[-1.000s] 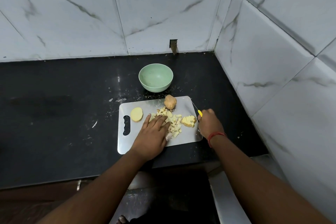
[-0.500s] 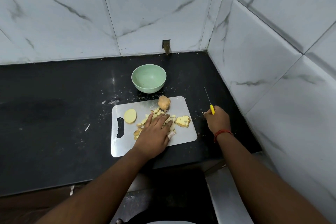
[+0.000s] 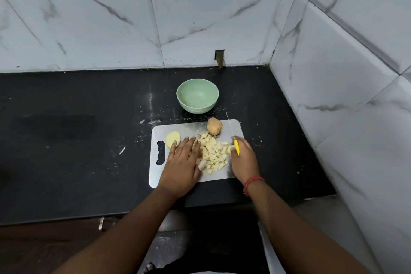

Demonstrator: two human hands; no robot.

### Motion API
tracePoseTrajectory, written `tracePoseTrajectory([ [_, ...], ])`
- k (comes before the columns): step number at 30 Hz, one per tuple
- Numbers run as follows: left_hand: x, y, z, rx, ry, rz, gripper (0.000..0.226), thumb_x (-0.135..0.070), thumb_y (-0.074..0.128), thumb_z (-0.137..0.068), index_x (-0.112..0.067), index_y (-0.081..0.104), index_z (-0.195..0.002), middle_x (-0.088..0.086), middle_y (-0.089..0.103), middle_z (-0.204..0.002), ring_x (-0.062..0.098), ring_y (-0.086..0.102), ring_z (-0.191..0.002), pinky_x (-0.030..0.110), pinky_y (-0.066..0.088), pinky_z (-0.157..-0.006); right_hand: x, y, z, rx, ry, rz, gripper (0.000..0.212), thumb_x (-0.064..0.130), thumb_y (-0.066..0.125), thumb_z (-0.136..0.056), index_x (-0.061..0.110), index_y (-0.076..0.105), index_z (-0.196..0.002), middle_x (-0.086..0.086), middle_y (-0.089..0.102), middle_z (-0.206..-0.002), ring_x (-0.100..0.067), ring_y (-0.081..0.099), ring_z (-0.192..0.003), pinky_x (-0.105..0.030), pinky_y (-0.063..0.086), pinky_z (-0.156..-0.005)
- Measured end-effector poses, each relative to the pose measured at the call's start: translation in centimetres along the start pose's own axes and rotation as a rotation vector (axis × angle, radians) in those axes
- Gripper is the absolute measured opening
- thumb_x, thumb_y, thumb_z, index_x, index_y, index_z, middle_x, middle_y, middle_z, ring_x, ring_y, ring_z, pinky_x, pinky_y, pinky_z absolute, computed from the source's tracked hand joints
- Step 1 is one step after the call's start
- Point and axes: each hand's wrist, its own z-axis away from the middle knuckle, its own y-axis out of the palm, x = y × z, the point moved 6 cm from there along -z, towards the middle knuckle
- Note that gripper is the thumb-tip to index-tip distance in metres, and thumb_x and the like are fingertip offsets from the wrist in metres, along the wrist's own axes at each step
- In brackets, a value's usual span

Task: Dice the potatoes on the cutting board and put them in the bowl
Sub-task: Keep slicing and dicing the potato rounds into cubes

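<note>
**Desk:** What have you got on the board?

**Me:** I see the cutting board (image 3: 231, 128) on the black counter (image 3: 77, 140), with the pile of potato dice (image 3: 213, 153) at its centre. My left hand (image 3: 181, 162) lies flat, fingers straight, pressing the pile's nine o'clock edge. My right hand (image 3: 243, 158) sits at three o'clock, fingers curled round the yellow-handled knife (image 3: 236, 148), blade pointing to twelve.

**Desk:** Anything uncut?

**Me:** A whole potato (image 3: 214, 126) at the board's twelve o'clock edge, and a peeled half (image 3: 172, 139) at ten o'clock, just beside my left fingertips.

**Desk:** The bowl?

**Me:** The green bowl (image 3: 197, 95) stands on the counter at twelve o'clock, near the board; I see no dice in it.
</note>
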Motion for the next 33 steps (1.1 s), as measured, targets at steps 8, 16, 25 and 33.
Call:
tracePoseTrajectory([
  [8,2.3,0.9,1.4,0.212,-0.11,-0.062,0.083,-0.068,0.0,-0.1,-0.018,0.01,-0.164,0.011,0.0,-0.171,0.028,-0.005,-0.157,0.05,0.005,-0.127,1.6,4.4,0.2,0.021,-0.062,0.064,0.04,0.01,0.05,-0.099,0.008,0.049,-0.139,-0.003,0.046,-0.144,-0.019,0.041,-0.135,-0.033,0.032,-0.114],
  [16,2.8,0.8,0.8,0.207,-0.079,-0.074,0.08,-0.068,0.012,-0.101,-0.018,0.014,-0.163,0.014,0.005,-0.17,0.031,0.0,-0.157,0.057,0.009,-0.125,2.4,4.8,0.7,0.005,-0.028,0.007,0.042,0.012,0.048,-0.1,0.01,0.045,-0.142,-0.003,0.043,-0.147,-0.018,0.04,-0.136,-0.029,0.03,-0.115],
  [25,6.3,-0.2,-1.9,0.407,-0.213,-0.07,0.061,-0.062,0.021,-0.105,-0.041,0.011,-0.161,0.02,-0.006,-0.169,0.032,-0.009,-0.156,0.052,-0.005,-0.126,2.7,4.9,1.3,0.054,-0.064,-0.029,0.041,0.015,0.048,-0.101,0.012,0.045,-0.142,0.0,0.044,-0.145,-0.016,0.043,-0.132,-0.033,0.034,-0.114],
  [33,5.4,-1.7,-2.8,0.391,-0.262,-0.023,0.058,-0.05,0.033,-0.107,-0.025,0.034,-0.159,0.02,0.015,-0.163,0.037,0.015,-0.149,0.043,0.013,-0.125,2.1,1.6,1.8,-0.042,0.022,-0.131,0.033,0.015,0.044,-0.103,0.016,0.051,-0.135,0.005,0.046,-0.14,-0.01,0.047,-0.126,-0.023,0.037,-0.103],
])
